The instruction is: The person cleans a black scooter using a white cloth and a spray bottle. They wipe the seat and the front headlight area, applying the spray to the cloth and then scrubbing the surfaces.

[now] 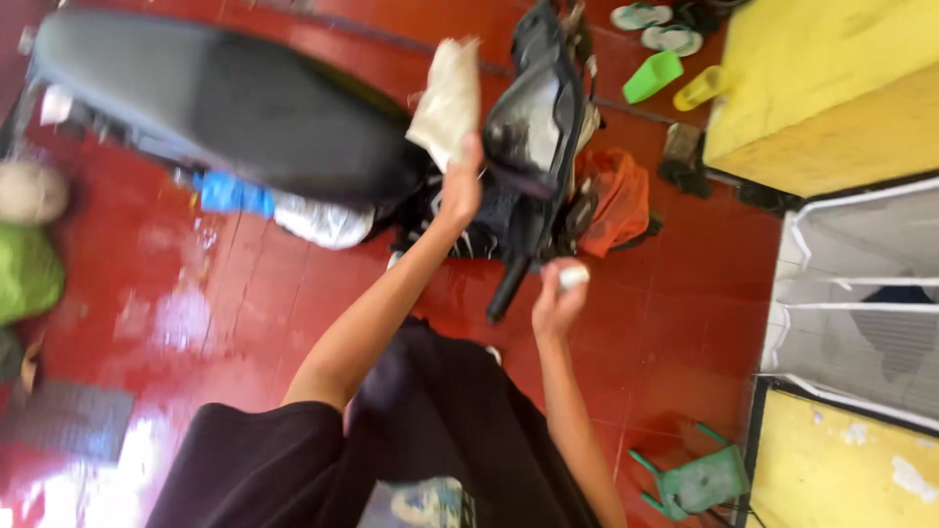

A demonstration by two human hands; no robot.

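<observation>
My left hand is raised and grips a crumpled whitish cloth, held up against the motorbike between its black seat and its dark front panel. My right hand is lower and to the right, closed around a small white round object, just beside a black bar of the bike. The motorbike lies across the top of the view over a wet red tiled floor. The picture is blurred.
An orange bag sits by the bike's front. A green scoop, a yellow cup and sandals lie near a yellow wall. A small green plastic chair stands bottom right; a green bundle at left.
</observation>
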